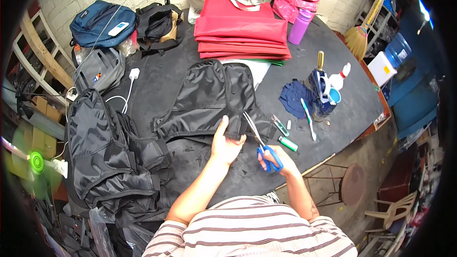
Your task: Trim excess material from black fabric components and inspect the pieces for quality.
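A black fabric vest (pixel 202 88) with piped seams lies spread on the dark table before me. My left hand (pixel 228 145) grips its lower edge between thumb and fingers. My right hand (pixel 281 162) is closed around the blue handles of a pair of scissors (pixel 269 158). The metal blades point up and left and lie against the vest's lower right part, just right of my left hand. Whether thread or cloth is between the blades is too small to tell. Right of the vest are thread snips (pixel 280 125) and a green lighter (pixel 288 143).
More black vests (pixel 102 147) are piled at the left. Folded red fabric (pixel 240 31), a purple bottle (pixel 299 27) and bags (pixel 102 24) stand along the back. A navy cloth (pixel 296 99), a toothbrush (pixel 308 119) and a holder with tools (pixel 321 90) are at the right. A fan (pixel 37 162) spins at far left.
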`<state>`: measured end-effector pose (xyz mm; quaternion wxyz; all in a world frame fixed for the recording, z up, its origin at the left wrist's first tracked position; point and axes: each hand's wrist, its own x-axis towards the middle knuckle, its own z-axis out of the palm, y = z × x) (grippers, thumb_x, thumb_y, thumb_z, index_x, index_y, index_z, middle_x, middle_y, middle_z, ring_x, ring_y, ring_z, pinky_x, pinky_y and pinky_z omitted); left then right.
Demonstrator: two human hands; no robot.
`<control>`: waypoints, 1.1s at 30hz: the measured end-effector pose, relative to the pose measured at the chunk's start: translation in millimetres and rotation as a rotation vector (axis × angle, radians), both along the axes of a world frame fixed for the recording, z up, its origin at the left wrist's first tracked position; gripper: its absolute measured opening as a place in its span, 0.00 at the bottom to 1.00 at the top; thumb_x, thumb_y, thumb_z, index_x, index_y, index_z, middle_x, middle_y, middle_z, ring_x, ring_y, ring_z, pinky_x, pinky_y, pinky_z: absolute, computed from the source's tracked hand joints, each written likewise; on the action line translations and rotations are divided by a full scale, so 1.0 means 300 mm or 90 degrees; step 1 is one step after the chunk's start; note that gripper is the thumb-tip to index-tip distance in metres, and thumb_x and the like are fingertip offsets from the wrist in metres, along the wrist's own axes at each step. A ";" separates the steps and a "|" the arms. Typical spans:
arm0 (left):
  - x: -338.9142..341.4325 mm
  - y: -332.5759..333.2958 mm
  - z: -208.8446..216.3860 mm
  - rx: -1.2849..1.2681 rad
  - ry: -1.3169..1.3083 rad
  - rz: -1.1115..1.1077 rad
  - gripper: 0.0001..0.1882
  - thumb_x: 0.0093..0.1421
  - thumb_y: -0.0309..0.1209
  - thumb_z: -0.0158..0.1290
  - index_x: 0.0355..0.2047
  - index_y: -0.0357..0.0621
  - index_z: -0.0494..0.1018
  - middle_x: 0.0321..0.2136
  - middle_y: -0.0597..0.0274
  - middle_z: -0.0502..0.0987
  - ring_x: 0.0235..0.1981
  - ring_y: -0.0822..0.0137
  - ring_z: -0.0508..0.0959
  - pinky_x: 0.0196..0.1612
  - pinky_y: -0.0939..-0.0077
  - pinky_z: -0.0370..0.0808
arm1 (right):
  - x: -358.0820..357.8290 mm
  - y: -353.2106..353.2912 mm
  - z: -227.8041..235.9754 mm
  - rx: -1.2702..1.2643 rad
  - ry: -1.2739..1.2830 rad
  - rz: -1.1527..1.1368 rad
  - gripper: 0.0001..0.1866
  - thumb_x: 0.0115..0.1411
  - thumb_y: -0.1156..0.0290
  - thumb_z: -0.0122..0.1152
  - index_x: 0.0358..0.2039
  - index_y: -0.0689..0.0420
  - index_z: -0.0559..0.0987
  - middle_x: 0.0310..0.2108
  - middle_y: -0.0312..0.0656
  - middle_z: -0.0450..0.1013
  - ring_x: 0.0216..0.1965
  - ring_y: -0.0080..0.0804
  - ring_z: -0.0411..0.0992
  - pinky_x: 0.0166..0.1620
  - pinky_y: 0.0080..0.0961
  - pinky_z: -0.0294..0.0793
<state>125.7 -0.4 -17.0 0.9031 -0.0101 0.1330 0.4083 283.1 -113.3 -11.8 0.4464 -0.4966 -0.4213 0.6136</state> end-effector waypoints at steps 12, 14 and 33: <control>-0.006 -0.006 0.011 0.233 0.378 0.140 0.07 0.50 0.23 0.54 0.31 0.44 0.70 0.21 0.71 0.71 0.15 0.80 0.66 0.14 0.86 0.58 | -0.019 0.024 0.020 0.042 -0.018 0.068 0.24 0.50 0.47 0.59 0.27 0.58 0.69 0.18 0.33 0.65 0.20 0.19 0.63 0.26 0.15 0.62; -0.010 -0.007 0.006 0.221 0.380 0.141 0.07 0.50 0.23 0.54 0.31 0.44 0.70 0.21 0.71 0.70 0.15 0.81 0.65 0.14 0.86 0.57 | -0.028 0.034 0.025 0.036 -0.020 0.061 0.23 0.49 0.48 0.61 0.27 0.57 0.69 0.18 0.32 0.64 0.20 0.18 0.62 0.26 0.14 0.62; -0.009 -0.010 -0.005 0.204 0.352 0.132 0.06 0.50 0.25 0.55 0.27 0.46 0.69 0.19 0.73 0.68 0.13 0.81 0.63 0.13 0.86 0.56 | -0.075 0.032 0.032 -0.036 -0.141 -0.059 0.15 0.46 0.64 0.68 0.20 0.56 0.69 0.14 0.27 0.62 0.15 0.13 0.58 0.19 0.13 0.56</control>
